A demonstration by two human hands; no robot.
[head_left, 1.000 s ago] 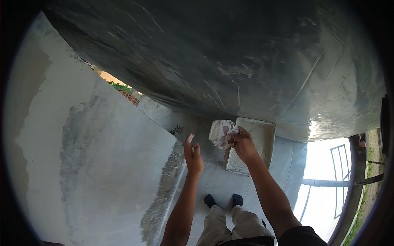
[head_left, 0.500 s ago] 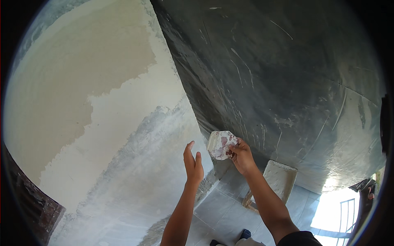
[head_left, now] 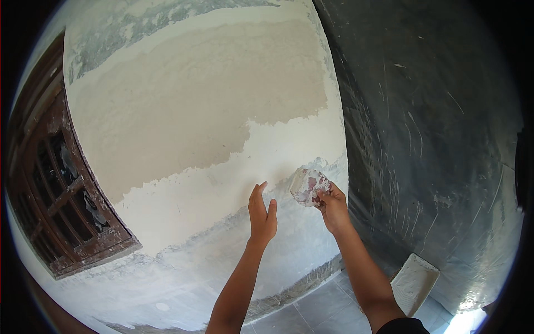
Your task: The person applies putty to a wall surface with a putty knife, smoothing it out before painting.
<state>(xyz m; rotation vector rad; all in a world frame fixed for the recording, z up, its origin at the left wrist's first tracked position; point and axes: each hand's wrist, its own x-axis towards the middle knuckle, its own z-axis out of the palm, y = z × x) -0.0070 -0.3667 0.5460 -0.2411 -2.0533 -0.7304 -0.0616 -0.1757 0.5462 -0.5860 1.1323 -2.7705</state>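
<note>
My right hand grips a flat, palm-sized putty scraper by its right edge, thumb on the near face. White paste and reddish patches cover the scraper. To its left, my left hand is raised with fingers stretched and thumb apart, holding nothing. Both hands are in front of a wall coated partly in fresh white and partly in drier beige filler. Whether the scraper touches the wall I cannot tell.
A brown wooden window with paste-spattered panes is set in the wall at left. Dark plastic sheeting hangs on the right. Below it, a pale rectangular tray with whitish residue stands on the grey tiled floor.
The view has swung left, bringing the window and more of the coated wall into sight. The scraper stays in my right hand, and my left hand remains open.
</note>
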